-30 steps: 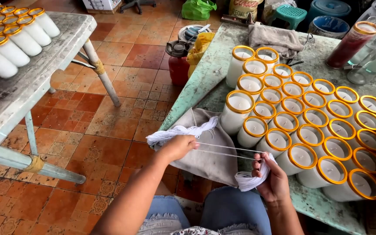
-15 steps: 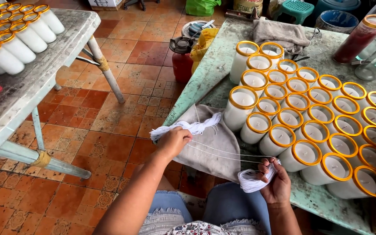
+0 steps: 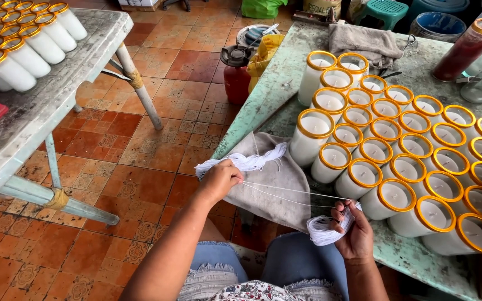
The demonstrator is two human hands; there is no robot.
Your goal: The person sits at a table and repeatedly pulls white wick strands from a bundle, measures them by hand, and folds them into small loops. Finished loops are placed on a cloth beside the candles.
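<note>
At lower centre, my left hand (image 3: 220, 179) clenches a bundle of white string (image 3: 246, 162) over the grey cloth (image 3: 274, 184); my right hand (image 3: 354, 229) pinches the looped end (image 3: 324, 229). I should keep the strands taut and level, clear of the candle jars (image 3: 397, 161).

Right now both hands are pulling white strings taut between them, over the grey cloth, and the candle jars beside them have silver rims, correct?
Not quite: the candle jars have gold rims, not silver, as the head view shows. The rest holds: the left hand and the right hand stretch white strings between them over the grey cloth.
</note>
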